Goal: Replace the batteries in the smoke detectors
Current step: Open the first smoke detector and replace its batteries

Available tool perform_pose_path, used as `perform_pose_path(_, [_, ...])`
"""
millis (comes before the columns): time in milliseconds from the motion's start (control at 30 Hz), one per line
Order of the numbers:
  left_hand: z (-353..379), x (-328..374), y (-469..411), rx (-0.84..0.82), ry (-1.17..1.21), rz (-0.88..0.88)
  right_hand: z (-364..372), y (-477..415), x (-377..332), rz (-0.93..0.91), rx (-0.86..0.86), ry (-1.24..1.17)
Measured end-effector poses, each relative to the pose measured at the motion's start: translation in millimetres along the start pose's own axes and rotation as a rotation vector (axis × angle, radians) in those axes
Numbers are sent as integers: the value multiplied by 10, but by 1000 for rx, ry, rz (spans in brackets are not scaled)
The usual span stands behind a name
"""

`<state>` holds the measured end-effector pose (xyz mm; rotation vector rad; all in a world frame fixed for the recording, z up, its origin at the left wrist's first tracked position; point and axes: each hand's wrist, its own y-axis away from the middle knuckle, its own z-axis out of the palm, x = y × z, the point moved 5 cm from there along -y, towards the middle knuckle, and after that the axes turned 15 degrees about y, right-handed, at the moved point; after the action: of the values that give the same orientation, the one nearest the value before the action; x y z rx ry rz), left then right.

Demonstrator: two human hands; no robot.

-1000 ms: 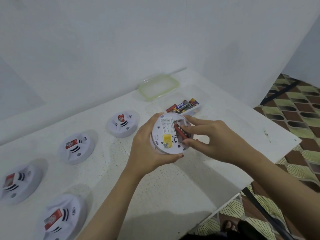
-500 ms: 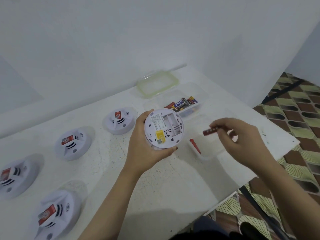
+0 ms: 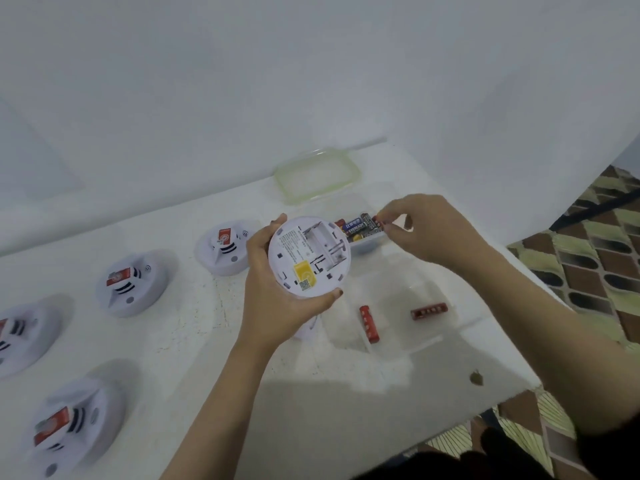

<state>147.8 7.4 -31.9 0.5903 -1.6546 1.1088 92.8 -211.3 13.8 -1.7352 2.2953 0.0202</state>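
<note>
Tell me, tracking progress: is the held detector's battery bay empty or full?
Empty: the detector shows a bare white bay; two red batteries lie outside it.

A scuffed white tabletop (image 3: pixel 207 341) sits in a corner of plain white walls (image 3: pixel 242 81). Near its far edge, 1 clear rectangular plastic lid with a pale green rim (image 3: pixel 317 174) lies flat. 1 small brown spot (image 3: pixel 476 377) marks the near right edge. To the right, brown-and-green patterned floor tiles (image 3: pixel 588 258) show.

We note bright, diffuse light; soft shadows on the tabletop (image 3: pixel 194 341) fall toward 2 o'clock; smoke detectors (image 3: pixel 65 427) at 8 o'clock blur.
</note>
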Motion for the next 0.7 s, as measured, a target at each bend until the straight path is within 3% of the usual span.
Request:
perform_pose_path(300, [47,28,-122,106,-130,73,381,-787,-106,-151,-164,481])
perform_pose_path(567, [107,-26,-124,171,-143,62,403,-814,-103,-190,-196,354])
perform_pose_path(700, [137,-7,-150,184,-131,73,329,-790,-50,-189,-120,184])
